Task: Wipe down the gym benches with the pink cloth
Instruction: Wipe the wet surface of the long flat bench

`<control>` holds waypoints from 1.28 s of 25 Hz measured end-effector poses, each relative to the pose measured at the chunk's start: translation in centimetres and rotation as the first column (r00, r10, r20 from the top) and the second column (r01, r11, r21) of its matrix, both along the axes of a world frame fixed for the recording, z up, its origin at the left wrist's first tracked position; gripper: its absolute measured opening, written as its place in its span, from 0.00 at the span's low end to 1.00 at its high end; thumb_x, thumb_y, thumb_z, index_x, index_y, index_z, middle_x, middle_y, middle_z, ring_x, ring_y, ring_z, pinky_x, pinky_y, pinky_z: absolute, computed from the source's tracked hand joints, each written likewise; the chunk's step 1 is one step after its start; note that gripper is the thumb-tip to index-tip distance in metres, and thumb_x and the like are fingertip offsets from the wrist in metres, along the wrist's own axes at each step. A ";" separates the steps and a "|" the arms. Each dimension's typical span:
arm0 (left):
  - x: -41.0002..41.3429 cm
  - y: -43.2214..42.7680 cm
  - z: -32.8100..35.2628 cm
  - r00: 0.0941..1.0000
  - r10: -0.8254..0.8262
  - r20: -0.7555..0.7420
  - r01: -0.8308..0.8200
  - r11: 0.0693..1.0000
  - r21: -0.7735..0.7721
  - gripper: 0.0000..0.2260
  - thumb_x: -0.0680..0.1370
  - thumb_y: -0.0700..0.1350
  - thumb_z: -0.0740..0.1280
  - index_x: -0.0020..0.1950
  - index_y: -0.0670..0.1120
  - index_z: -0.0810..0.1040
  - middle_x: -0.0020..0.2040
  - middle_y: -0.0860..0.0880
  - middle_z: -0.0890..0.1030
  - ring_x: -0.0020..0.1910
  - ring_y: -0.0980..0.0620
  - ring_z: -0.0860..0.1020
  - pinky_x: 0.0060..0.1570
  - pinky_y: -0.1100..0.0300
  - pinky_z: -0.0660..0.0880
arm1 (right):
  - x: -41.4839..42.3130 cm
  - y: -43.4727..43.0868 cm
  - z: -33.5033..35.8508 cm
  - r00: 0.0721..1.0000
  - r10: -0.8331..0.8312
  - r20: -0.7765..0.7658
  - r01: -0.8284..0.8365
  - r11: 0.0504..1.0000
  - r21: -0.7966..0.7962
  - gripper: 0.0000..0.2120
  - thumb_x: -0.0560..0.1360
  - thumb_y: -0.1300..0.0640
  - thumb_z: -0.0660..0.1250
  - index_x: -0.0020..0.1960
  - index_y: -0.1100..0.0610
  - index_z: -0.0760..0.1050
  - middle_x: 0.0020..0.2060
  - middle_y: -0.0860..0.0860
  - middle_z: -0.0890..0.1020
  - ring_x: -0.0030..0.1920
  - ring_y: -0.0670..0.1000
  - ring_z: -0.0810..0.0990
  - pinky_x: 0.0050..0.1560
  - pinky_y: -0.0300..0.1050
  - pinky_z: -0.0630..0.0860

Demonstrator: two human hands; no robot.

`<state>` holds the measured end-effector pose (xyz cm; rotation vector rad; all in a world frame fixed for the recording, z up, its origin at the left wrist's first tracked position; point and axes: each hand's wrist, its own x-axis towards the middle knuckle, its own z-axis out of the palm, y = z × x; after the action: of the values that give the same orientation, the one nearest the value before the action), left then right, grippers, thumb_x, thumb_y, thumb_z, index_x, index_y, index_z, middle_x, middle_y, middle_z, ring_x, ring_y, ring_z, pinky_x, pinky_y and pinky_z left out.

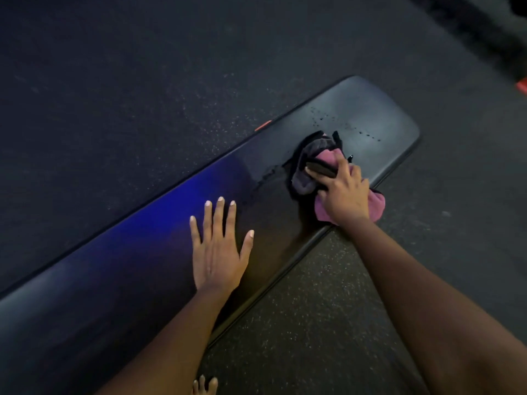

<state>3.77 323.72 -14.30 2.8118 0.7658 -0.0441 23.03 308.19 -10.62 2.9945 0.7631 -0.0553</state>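
Note:
A long black padded gym bench (370, 109) runs diagonally from lower left to upper right, with a blue light reflection on its middle. Droplets of liquid speckle its far end. The pink cloth (376, 205) lies bunched on the bench near its right edge, partly darkened where wet. My right hand (343, 188) presses down on the cloth, its fingers spread over the bunched fabric. My left hand (218, 249) rests flat on the bench pad with straight, spread fingers, to the left of the cloth.
Dark speckled rubber floor (313, 309) surrounds the bench on all sides. A small orange-red piece (263, 125) shows at the bench's far edge, and another red object (522, 85) sits at the right frame edge. Toes of a bare foot (204, 386) appear at the bottom.

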 end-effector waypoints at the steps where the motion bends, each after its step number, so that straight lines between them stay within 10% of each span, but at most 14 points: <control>1: 0.1 -0.2 -0.2 1.000 -0.001 -0.022 0.002 0.999 0.033 0.30 0.76 0.62 0.38 0.74 0.49 0.45 0.77 0.46 0.51 0.75 0.47 0.44 0.72 0.45 0.42 | 0.1 -0.1 0.2 1.000 0.010 -0.016 -0.010 1.000 0.012 0.24 0.72 0.53 0.64 0.65 0.35 0.68 0.74 0.53 0.56 0.63 0.62 0.64 0.56 0.57 0.67; 5: 0.1 -0.2 -0.3 1.000 -0.001 -0.028 0.002 0.999 0.040 0.30 0.77 0.61 0.42 0.74 0.47 0.50 0.76 0.44 0.55 0.75 0.45 0.50 0.71 0.44 0.44 | -1.0 3.2 1.7 0.998 0.010 -0.061 0.002 0.982 0.186 0.24 0.72 0.53 0.64 0.66 0.36 0.68 0.72 0.54 0.60 0.66 0.60 0.64 0.62 0.55 0.64; 11: 0.2 -0.2 0.1 0.996 -0.008 -0.094 0.013 0.998 0.054 0.31 0.78 0.61 0.44 0.71 0.44 0.64 0.71 0.40 0.68 0.73 0.42 0.61 0.71 0.43 0.47 | -5.9 11.8 -0.3 0.871 0.465 -0.159 -0.454 0.885 0.097 0.23 0.76 0.50 0.57 0.70 0.39 0.63 0.76 0.50 0.49 0.74 0.58 0.47 0.70 0.67 0.46; 28: 9.9 -4.2 2.1 0.993 0.117 -0.006 -0.117 0.977 -0.179 0.31 0.74 0.63 0.41 0.75 0.52 0.46 0.77 0.50 0.48 0.75 0.54 0.39 0.72 0.51 0.36 | 16.5 4.1 1.1 0.996 0.052 -0.079 -0.047 0.997 0.062 0.24 0.74 0.53 0.61 0.68 0.37 0.66 0.74 0.54 0.55 0.65 0.61 0.63 0.60 0.59 0.63; 32: 12.9 -5.8 1.9 0.970 0.233 0.073 -0.213 0.952 -0.220 0.30 0.76 0.60 0.42 0.75 0.49 0.45 0.77 0.47 0.50 0.76 0.53 0.43 0.73 0.51 0.39 | 5.8 0.8 -0.4 0.926 0.376 0.025 -0.373 0.905 0.205 0.21 0.68 0.51 0.61 0.60 0.39 0.74 0.69 0.56 0.68 0.59 0.61 0.70 0.55 0.57 0.67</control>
<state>16.66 317.88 -12.44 2.4931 0.9881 0.0484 28.79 308.96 -11.01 2.9694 1.4146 0.0181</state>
